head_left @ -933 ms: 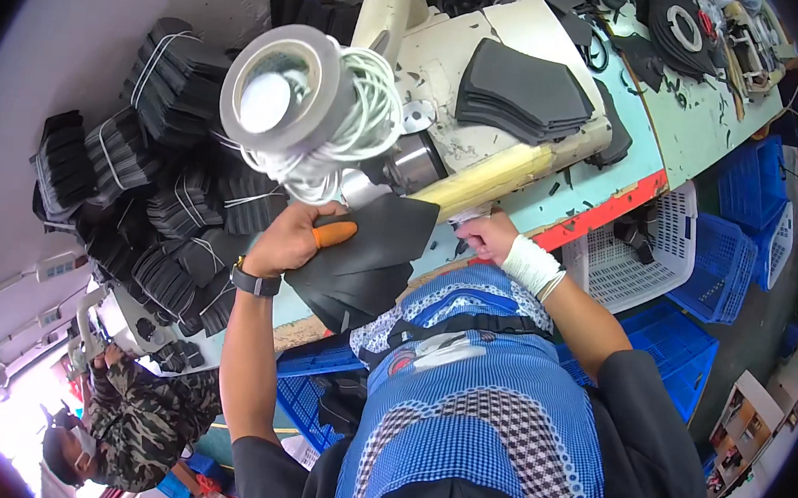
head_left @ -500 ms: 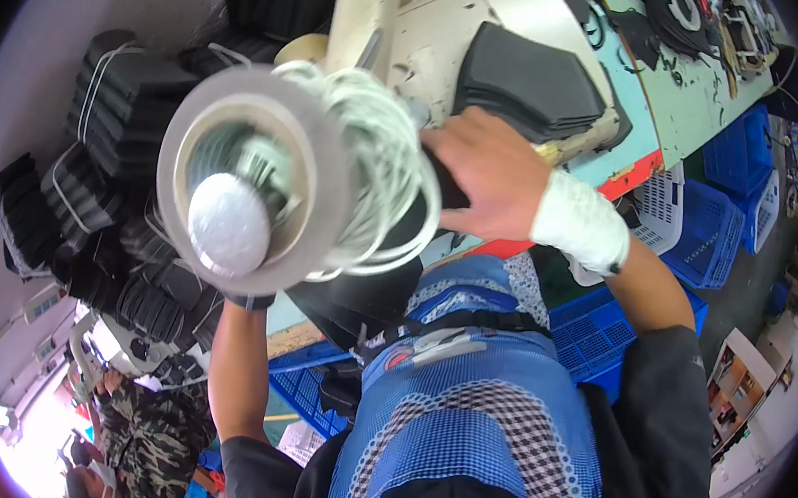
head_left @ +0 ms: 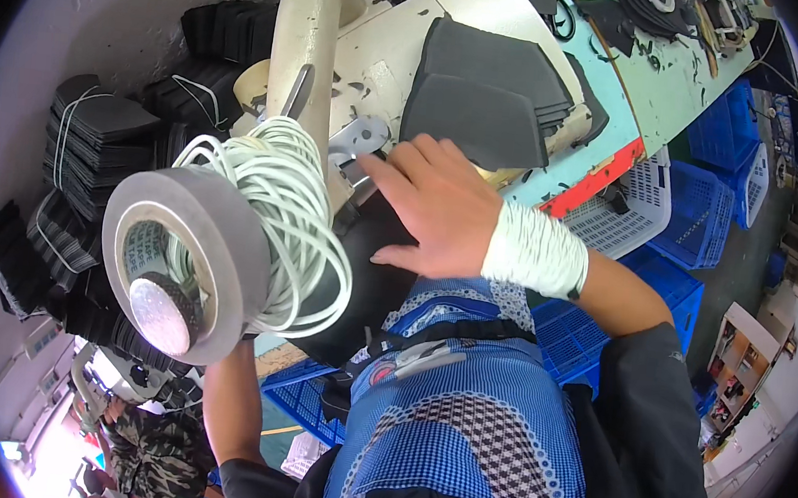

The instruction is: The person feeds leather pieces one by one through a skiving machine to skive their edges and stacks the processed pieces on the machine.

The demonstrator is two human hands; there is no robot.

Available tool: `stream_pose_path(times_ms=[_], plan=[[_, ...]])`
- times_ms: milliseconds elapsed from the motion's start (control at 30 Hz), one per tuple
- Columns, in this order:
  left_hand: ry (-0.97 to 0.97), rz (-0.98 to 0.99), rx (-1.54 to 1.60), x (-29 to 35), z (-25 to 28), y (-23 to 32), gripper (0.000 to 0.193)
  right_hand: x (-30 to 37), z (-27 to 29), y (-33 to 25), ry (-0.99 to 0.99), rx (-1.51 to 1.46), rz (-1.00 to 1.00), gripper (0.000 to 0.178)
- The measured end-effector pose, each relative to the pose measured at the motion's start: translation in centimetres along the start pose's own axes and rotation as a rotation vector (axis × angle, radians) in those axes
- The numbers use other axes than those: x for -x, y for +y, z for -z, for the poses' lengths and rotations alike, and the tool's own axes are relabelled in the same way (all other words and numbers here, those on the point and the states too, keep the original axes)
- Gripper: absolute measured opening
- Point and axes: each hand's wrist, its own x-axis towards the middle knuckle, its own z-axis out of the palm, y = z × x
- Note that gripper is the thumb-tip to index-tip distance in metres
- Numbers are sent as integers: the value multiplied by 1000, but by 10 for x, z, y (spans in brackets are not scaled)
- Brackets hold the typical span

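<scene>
My right hand (head_left: 441, 205), its wrist wound with white cord (head_left: 537, 249), is spread with thumb apart beside the metal part (head_left: 361, 139) of a cream-coloured machine (head_left: 302, 51). A dark sheet (head_left: 371, 247) lies beneath and left of its fingers; I see no grip on it. Only the forearm (head_left: 232, 400) of my left arm shows; that hand is hidden behind a grey tape roll (head_left: 228, 253). The roll and a loose coil of white cord (head_left: 280, 201) sit around a post with a round metallic top (head_left: 161, 315). Beyond my right hand, dark grey shaped sheets (head_left: 477, 118) lie stacked on the worktop.
Tied bundles of dark sheets (head_left: 95, 142) stand along the left wall. Blue crates (head_left: 696, 218) and a white basket (head_left: 630, 212) are at the right. Scraps and tools cover the far worktop (head_left: 679, 84). A person in camouflage clothing (head_left: 159, 446) is at lower left.
One dark sheet now lies askew on the near side of the stack. My right hand has moved left in view, its fingers more spread. The whole view has shifted.
</scene>
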Motion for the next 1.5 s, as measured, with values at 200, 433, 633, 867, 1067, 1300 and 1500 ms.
stream_pose_path(times_ms=[200,433,633,867,1067,1300,1500], plan=[[27,47,39,15,-12,-10,29,15,57,22,-514,-526,-183,14],[9,22,64,11,-21,-11,30,2,8,7,-192,-113,31,8],[32,49,109,23,-25,-18,31,39,36,11,-347,-195,-115,10],[23,34,95,28,-26,-17,33,1,21,9,-259,-341,69,8],[31,63,116,39,-33,-16,35,7,28,17,-273,-399,-110,22],[30,52,111,35,-32,-12,38,1,17,13,-286,-300,20,9],[151,65,869,58,-55,-38,40,-2,68,8,160,-56,35,23]])
